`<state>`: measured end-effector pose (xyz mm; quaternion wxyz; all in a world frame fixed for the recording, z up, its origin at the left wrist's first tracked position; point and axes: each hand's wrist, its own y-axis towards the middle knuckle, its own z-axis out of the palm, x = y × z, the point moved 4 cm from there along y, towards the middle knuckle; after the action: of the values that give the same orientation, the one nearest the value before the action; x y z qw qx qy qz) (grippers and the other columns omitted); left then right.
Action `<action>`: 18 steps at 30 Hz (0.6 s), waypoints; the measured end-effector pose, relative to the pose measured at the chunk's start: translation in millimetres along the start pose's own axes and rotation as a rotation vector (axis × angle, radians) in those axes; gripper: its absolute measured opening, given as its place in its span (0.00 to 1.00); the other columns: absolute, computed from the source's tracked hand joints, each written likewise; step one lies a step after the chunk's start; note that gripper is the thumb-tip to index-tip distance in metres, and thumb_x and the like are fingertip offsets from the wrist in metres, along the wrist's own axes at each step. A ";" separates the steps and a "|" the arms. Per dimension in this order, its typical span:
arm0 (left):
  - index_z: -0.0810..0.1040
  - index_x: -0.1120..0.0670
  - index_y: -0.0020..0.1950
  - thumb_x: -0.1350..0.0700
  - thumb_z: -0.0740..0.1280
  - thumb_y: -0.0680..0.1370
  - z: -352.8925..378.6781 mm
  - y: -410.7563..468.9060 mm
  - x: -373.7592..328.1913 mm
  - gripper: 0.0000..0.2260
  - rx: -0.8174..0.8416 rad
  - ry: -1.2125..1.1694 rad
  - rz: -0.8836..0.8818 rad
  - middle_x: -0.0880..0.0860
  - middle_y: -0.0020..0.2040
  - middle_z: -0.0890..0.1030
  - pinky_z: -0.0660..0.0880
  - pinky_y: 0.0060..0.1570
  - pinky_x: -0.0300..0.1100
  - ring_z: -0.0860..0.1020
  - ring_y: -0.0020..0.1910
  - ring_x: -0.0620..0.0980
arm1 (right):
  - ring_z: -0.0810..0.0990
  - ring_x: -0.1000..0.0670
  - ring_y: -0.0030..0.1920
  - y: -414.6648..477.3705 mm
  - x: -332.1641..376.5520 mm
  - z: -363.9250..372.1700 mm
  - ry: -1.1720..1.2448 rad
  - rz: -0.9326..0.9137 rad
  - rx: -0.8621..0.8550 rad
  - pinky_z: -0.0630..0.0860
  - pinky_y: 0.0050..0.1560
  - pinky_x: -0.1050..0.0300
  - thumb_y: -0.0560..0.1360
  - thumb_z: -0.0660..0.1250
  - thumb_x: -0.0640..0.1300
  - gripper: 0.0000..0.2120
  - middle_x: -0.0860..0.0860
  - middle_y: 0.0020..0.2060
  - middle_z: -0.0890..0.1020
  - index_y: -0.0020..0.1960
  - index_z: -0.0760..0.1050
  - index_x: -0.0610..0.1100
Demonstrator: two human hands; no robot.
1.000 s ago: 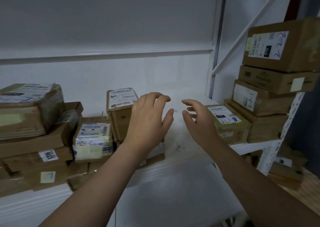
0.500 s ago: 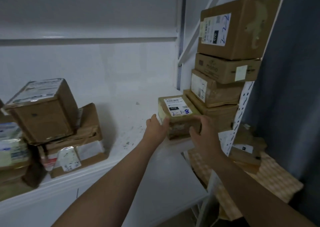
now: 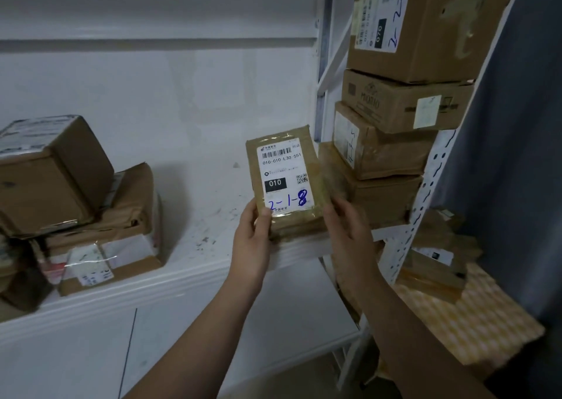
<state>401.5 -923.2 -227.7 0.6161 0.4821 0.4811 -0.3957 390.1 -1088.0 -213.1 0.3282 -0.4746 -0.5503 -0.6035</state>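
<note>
At the lower edge of the parcel [image 3: 289, 183], the left hand [image 3: 251, 243] pinches the left corner, thumb on the label [image 3: 282, 175]. The right hand [image 3: 348, 231] curls round the right corner, fingertips hidden behind. Parcel appears lifted just above the front of the white shelf [image 3: 194, 216], tilted upright, label facing the camera, handwritten 2-1-8 legible. Step judged: reading the code before sorting. Next move likely calls for a firm two-handed carry to its slot, steering wide of the stack [image 3: 392, 119] just beside it on the right. Count: one parcel in hand; four boxes in the right stack; at least three in the left pile [image 3: 76, 204], more cut off at the frame edge.
</note>
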 end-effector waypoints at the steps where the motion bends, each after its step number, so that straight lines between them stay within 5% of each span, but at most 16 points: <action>1: 0.73 0.43 0.64 0.51 0.59 0.82 -6.5 -6.9 -0.5 0.12 -0.008 -0.013 0.032 0.39 0.54 0.81 0.75 0.54 0.42 0.79 0.55 0.42 | 0.74 0.65 0.56 -0.9 0.3 3.6 0.026 0.013 0.034 0.72 0.54 0.71 0.72 0.63 0.59 0.12 0.53 0.60 0.73 0.55 0.73 0.60; 5: 0.68 0.47 0.71 0.52 0.59 0.81 -31.0 -30.9 -0.7 0.18 0.008 -0.052 0.112 0.42 0.60 0.80 0.74 0.56 0.36 0.77 0.61 0.42 | 0.79 0.53 0.56 -9.5 -6.3 22.5 0.246 0.093 0.137 0.76 0.48 0.63 0.72 0.68 0.53 0.15 0.50 0.57 0.78 0.56 0.71 0.51; 10: 0.67 0.40 0.66 0.48 0.64 0.76 -45.4 -49.7 -10.9 0.19 0.115 -0.075 0.112 0.38 0.61 0.77 0.73 0.53 0.31 0.74 0.62 0.39 | 0.78 0.48 0.60 -30.6 -14.6 34.0 0.381 0.104 0.130 0.79 0.56 0.49 0.72 0.71 0.51 0.25 0.49 0.62 0.77 0.66 0.69 0.53; 18: 0.66 0.42 0.68 0.53 0.68 0.72 -59.0 -61.5 -17.2 0.25 0.097 -0.146 0.112 0.52 0.61 0.78 0.77 0.49 0.36 0.78 0.59 0.48 | 0.81 0.51 0.57 -41.8 -6.5 44.5 0.408 0.001 0.184 0.79 0.49 0.58 0.72 0.68 0.54 0.23 0.52 0.60 0.79 0.66 0.69 0.60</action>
<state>326.7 -878.9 -228.4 0.6465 0.5074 0.3873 -0.4177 363.3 -1037.9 -236.5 0.4751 -0.3109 -0.5248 -0.6342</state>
